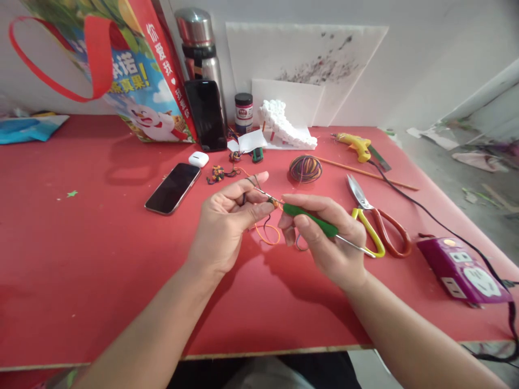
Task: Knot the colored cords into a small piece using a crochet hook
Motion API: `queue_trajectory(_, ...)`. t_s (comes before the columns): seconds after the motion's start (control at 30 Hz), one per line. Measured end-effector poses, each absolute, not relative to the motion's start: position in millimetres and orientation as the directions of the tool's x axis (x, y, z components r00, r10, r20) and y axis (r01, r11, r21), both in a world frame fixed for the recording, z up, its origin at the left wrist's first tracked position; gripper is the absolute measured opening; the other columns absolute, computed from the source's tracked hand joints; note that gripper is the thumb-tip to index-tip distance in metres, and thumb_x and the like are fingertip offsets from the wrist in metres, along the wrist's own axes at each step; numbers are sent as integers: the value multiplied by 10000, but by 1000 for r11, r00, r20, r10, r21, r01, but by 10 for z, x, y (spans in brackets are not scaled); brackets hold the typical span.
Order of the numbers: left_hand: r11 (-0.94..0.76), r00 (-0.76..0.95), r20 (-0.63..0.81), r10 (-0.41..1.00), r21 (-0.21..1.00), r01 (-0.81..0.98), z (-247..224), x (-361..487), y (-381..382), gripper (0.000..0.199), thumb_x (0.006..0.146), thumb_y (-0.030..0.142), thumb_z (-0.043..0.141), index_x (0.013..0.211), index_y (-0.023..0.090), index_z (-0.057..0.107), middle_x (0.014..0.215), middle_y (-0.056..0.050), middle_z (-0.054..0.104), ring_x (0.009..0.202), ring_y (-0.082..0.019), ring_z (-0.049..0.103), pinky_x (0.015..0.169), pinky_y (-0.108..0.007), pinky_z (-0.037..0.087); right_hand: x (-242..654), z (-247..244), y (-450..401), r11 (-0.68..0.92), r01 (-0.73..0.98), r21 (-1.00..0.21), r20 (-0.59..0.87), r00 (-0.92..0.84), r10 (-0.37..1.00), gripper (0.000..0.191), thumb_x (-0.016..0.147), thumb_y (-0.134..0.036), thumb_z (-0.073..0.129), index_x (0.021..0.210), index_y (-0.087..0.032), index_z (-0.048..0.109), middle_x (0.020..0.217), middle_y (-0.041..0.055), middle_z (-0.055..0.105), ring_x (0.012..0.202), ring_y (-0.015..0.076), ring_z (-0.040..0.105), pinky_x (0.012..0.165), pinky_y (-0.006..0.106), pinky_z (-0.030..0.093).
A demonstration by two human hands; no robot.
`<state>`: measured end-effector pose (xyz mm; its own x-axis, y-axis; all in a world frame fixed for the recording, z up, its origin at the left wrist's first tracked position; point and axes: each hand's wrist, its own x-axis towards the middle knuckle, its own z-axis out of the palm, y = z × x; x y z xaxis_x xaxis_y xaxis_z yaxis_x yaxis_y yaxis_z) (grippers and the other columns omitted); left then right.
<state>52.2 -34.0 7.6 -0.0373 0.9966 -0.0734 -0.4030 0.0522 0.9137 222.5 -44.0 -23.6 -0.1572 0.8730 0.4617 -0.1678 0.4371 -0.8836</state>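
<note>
My right hand (324, 232) grips a crochet hook (310, 219) by its green handle, its metal tip pointing left. Pinched between the thumb and fingers of my left hand (235, 210) is a small crochet piece (274, 202), mostly hidden by the fingertips. Yarn runs over the raised left index finger, and the hook's tip lies close to that strand. An orange yarn loop (267, 241) hangs below the fingers onto the red table. Behind the hands rests a multicoloured yarn ball (305, 169).
Scissors (371, 216) lie right of my right hand, near a purple power strip (464, 270) and a yellow glue gun (354, 145). A phone (173, 188) and white earbud case (198, 159) lie left. A thermos (203, 54) and gift bag (141, 75) stand behind.
</note>
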Motion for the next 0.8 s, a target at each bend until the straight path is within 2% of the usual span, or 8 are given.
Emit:
queue_trajectory(0.13,41,-28,-54,998,936,-350,79,466,-342,352,623,207,976,954,236,859,815,-8,704,828,-150,677,741,-267,551,2286,-207,-406,366,-232,-901,408,-174,896,213,993,-309,723,1185,-265,804,814,29,752,583,141,628,533,306,551)
queue_trajectory(0.37,23,-6,-26,1000,958,-284,106,381,-316,429,646,184,956,1060,249,863,794,7,675,751,-116,625,689,-232,529,2425,-129,-375,294,-206,-933,337,-216,917,195,972,-351,754,1134,-284,840,763,27,718,540,130,567,473,292,503)
queue_trajectory(0.6,-24,44,33,999,984,-176,138,340,-324,331,692,190,926,1016,224,869,809,-26,700,800,-154,639,725,-257,521,2529,-48,-332,327,-172,-929,361,-241,901,178,947,-330,782,1091,-263,862,718,23,698,521,132,582,467,296,537)
queue_trajectory(0.8,9,148,10,989,992,-126,161,307,-342,337,735,182,889,1068,229,870,821,-36,693,786,-153,609,731,-267,537,2628,20,-305,345,-130,-929,369,-306,878,163,944,-302,786,1076,-260,872,794,48,752,534,121,621,458,262,556)
